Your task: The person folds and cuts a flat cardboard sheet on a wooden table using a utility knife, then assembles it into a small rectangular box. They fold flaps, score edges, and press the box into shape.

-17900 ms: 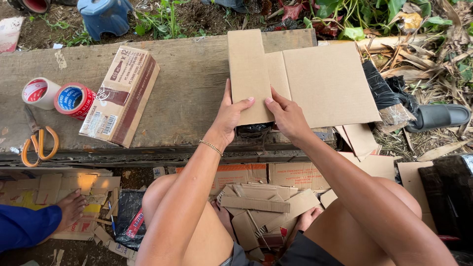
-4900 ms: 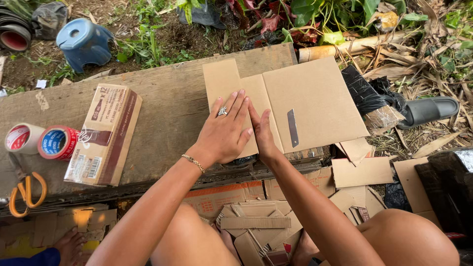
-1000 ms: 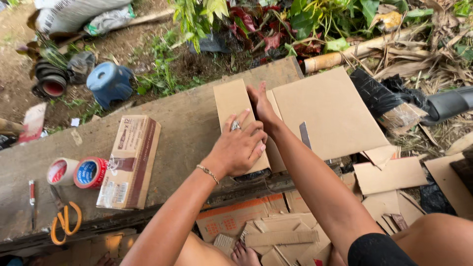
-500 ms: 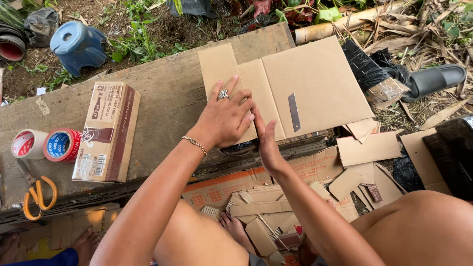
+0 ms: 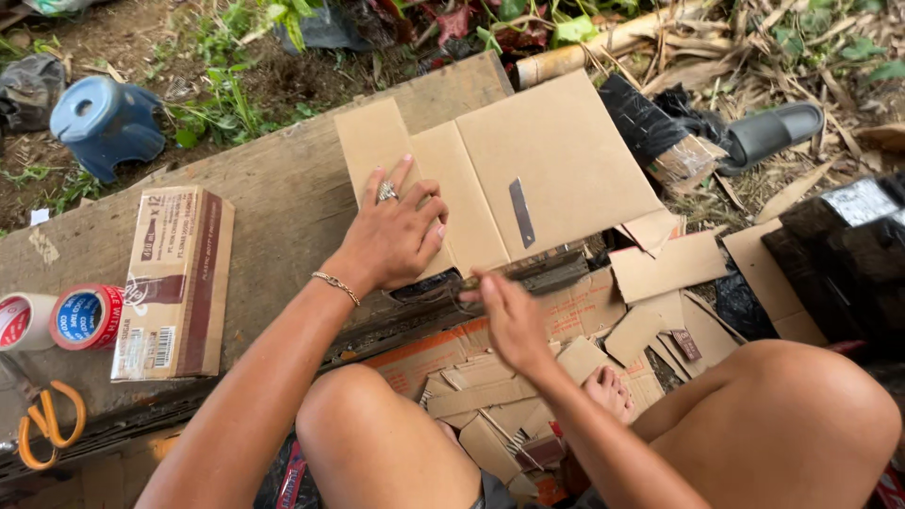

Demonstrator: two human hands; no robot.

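A flat brown cardboard sheet with fold creases lies on a weathered wooden plank. My left hand, with a ring and a bracelet, presses flat on the sheet's left panel, fingers spread. At the sheet's near edge, my right hand has its fingertips pinched on a small thin object; what it is I cannot tell. A narrow grey metal strip lies on the cardboard to the right of my left hand.
On the plank to the left lie a brown printed carton, two tape rolls and orange-handled scissors. Cardboard offcuts litter the ground by my knees. A blue stool and a black sandal lie beyond.
My right hand has come off the top of the cardboard and down to its near edge, fingers now pinched. My left hand stays pressed on the sheet.
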